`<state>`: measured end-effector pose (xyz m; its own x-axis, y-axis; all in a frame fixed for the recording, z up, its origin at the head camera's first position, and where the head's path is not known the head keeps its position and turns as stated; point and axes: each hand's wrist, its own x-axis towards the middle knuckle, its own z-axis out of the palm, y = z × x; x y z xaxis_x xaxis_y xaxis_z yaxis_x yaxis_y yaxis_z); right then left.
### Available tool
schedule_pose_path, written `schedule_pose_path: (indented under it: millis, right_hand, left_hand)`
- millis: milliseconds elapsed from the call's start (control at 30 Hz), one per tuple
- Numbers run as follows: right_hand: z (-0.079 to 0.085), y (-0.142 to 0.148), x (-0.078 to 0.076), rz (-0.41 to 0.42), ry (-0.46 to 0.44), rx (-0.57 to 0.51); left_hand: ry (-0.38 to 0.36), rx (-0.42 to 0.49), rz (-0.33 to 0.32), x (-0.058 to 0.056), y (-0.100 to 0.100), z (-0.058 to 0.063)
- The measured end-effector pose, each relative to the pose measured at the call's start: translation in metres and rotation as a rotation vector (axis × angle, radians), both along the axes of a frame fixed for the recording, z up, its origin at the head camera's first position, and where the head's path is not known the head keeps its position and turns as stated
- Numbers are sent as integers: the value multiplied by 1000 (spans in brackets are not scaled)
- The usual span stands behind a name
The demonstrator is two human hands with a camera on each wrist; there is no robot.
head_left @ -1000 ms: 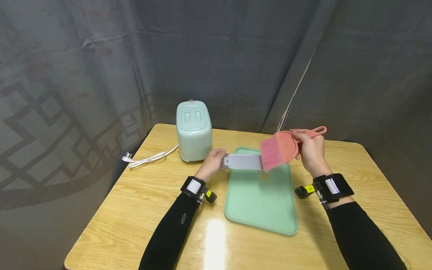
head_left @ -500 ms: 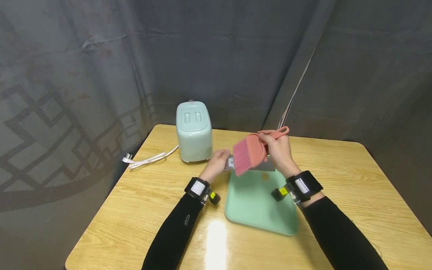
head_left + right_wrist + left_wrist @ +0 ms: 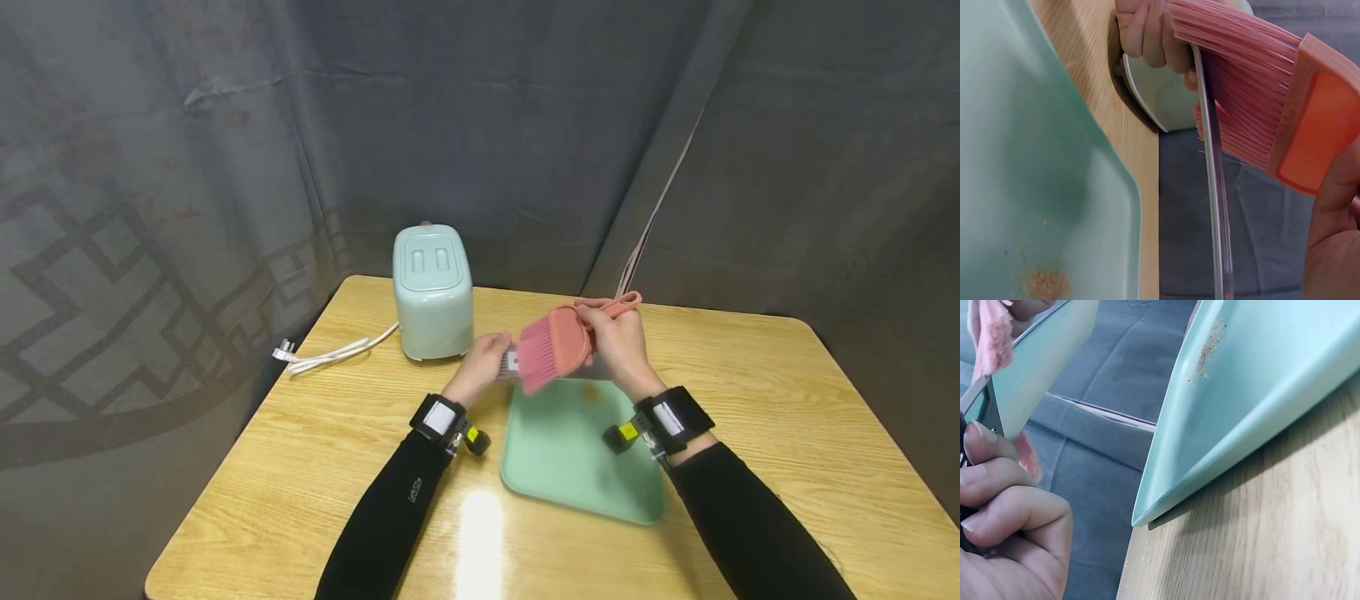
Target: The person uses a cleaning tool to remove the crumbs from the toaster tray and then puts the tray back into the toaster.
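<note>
My left hand [image 3: 478, 367] grips one end of a flat metal crumb tray [image 3: 1213, 162], held tilted above a mint-green serving tray [image 3: 577, 471]. In my right hand [image 3: 621, 337] is a pink brush [image 3: 568, 337], held by its handle. The pink bristles [image 3: 1241, 75] lie across the crumb tray near my left fingers and hide much of it in the head view. Bristles show on both sides of the crumb tray's edge in the right wrist view. A small heap of brown crumbs [image 3: 1047, 284] lies on the green tray.
A pale mint toaster [image 3: 432, 292] stands behind my left hand, at the back of the wooden table [image 3: 337, 467]. Its white cord and plug [image 3: 330, 354] trail to the left table edge. Grey curtains [image 3: 480, 150] hang behind the table.
The brush in my right hand has moved left along the crumb tray, from its far end to near my left fingers, then slightly down. My left hand has shifted slightly right.
</note>
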<state>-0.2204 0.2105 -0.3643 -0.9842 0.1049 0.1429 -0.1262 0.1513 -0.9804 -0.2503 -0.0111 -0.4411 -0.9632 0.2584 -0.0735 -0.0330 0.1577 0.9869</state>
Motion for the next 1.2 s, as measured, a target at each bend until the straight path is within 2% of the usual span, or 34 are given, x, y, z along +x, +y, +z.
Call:
schedule_pose_path:
  millis: [300,933,1200]
  right_hand:
    - [2,22,4,-6,0,30]
    - [-1,70,8,-59,6,-68]
    - [-2,87,10,-43,14,-145]
  left_hand:
    - [-42,29,7,-2,-4,-1]
    - [-18,-12,25,-5,-13,-3]
    - [-6,-10,33,-6,-14,-6]
